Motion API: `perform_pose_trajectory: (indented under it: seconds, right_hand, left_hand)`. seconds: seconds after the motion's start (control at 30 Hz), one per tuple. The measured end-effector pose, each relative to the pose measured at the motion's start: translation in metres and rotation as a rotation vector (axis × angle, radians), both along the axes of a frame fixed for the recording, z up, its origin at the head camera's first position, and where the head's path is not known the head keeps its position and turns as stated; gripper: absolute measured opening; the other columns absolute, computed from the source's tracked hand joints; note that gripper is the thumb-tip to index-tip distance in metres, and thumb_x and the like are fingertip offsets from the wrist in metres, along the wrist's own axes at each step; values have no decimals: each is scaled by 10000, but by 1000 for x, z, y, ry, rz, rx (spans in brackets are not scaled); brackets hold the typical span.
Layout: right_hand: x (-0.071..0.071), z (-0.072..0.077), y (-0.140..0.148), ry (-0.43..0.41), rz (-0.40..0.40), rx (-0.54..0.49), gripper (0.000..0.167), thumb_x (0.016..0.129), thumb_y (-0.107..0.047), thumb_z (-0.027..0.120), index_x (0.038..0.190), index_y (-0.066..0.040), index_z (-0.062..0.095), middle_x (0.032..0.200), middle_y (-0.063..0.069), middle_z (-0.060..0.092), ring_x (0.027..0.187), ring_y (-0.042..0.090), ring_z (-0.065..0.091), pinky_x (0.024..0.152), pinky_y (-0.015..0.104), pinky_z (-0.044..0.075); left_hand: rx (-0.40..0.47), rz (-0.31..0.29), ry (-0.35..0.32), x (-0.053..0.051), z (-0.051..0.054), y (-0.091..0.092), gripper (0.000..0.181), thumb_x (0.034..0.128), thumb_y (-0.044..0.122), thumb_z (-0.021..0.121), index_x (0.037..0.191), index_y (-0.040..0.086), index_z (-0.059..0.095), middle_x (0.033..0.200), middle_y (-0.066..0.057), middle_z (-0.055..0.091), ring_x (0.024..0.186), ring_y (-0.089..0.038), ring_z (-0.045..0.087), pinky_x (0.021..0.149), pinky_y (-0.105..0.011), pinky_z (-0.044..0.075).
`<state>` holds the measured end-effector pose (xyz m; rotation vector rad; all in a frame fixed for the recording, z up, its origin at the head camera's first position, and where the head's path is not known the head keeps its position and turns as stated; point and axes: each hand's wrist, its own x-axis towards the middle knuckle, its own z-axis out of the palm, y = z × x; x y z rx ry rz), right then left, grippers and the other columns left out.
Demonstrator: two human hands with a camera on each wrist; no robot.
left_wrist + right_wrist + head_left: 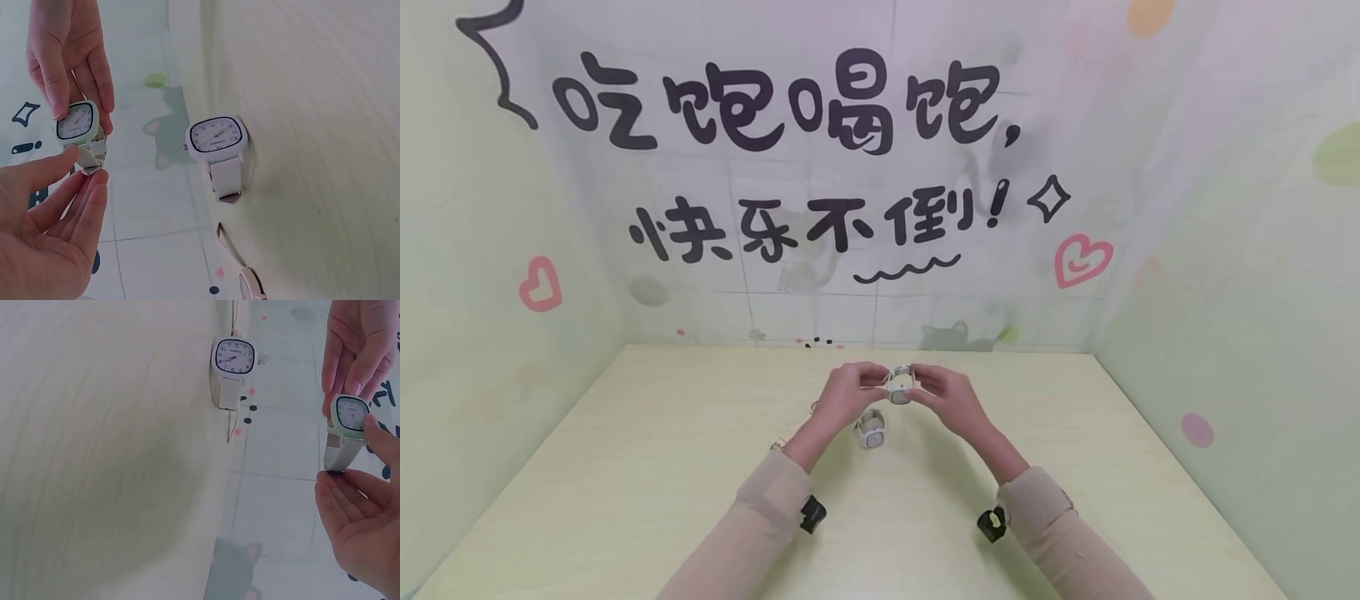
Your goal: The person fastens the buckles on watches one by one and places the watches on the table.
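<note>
Between both hands, above the table, a square watch with a pale green case and white strap is held, its strap closed in a loop. My left hand pinches its left side with thumb and fingers; in the left wrist view that thumb is at the case edge. From the other side my right hand pinches it, thumb on the case and fingers behind the strap. Below them, a white watch with a looped strap stands on the table, untouched, its dial facing up in the left wrist view.
Beyond the white watch, a pinkish watch with a thin band lies partly in view on the table. A printed wall covering with black lettering stands behind the table, with pale sheets at both sides.
</note>
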<state>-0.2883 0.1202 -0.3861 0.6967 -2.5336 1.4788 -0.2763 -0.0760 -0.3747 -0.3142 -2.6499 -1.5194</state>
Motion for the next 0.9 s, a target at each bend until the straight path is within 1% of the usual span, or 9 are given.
perform_pose_trajectory:
  seconds: [0.13,0.37,0.57,0.67,0.73,0.9]
  right_hand:
    - [-1,-3,1,-19,-10,27,491,887,-121,737,1312,75,588,1285,254,649,1188,377,643,1007,425,522]
    - [-3,-9,1,-59,-30,74,451,886,-139,743,1272,61,624,1241,239,679,1155,369,667,993,429,535]
    - [-4,-14,2,-95,-32,114,428,898,-152,736,1259,55,635,1239,232,682,1145,375,671,977,427,550]
    - [-4,-16,2,-114,-38,146,416,898,-148,735,1253,49,642,1241,220,684,1144,380,669,969,427,555]
    - [-5,-17,3,-123,-37,171,410,896,-150,736,1248,42,649,1245,215,683,1141,376,672,962,424,559]
    - [-9,-23,6,-164,1,225,410,907,-129,721,1249,78,633,1237,244,678,1137,373,675,961,433,558]
  left_hand:
    - [-38,5,-11,-2,-4,2,313,887,61,724,1196,27,680,1179,-155,721,1084,-282,701,905,-350,586]
    - [-101,10,-23,-3,-9,6,288,881,68,729,1165,34,694,1129,-137,739,1038,-262,711,906,-368,582]
    - [-192,3,-19,-7,-16,9,278,871,71,735,1147,46,703,1099,-125,745,1004,-244,712,895,-375,580]
    - [-282,0,-20,-8,-20,12,268,864,96,746,1129,78,715,1096,-101,748,1003,-228,707,897,-377,571]
    - [-361,7,-16,-9,-22,14,251,858,123,759,1107,109,729,1083,-78,748,992,-219,698,864,-373,568]
    - [-547,16,3,-10,-26,20,205,849,183,778,1052,168,751,1091,-26,749,1003,-215,685,803,-348,560]
